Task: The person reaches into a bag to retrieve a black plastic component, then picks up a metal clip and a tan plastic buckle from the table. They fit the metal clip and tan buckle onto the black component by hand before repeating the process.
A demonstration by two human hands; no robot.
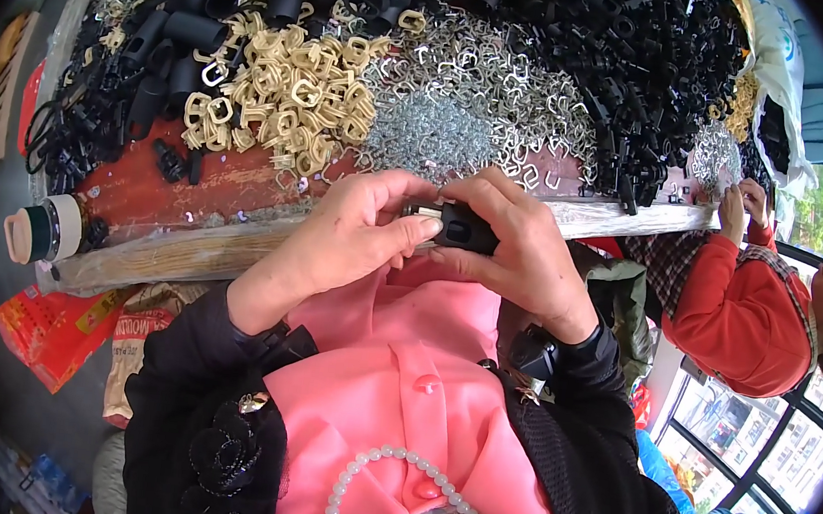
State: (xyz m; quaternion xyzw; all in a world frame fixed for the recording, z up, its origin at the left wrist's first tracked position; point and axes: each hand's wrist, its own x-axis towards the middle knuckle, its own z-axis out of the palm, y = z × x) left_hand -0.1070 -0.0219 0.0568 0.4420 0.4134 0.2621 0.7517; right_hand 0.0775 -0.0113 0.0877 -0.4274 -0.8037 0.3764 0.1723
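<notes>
Both my hands meet just over the table's near edge, around a small black plastic part (469, 231) with an oval recess. My right hand (527, 254) wraps its far end, the fingers over the top and the thumb below. At its other end, my left hand (339, 234) pinches a small pale beige piece (427, 215) against the black part with the thumb. Beyond my fingers lie a heap of tiny silvery parts (429, 133), bent metal clips (538, 100) and a pile of beige plastic rings (293, 94).
Black tubes (195, 31) and black plastic parts (632, 69) cover the far table. A plastic-wrapped wooden edge (192, 246) runs along the front. A lidded cup (64, 225) stands at the left corner. On the right, a co-worker in red sleeves (747, 312) handles small parts.
</notes>
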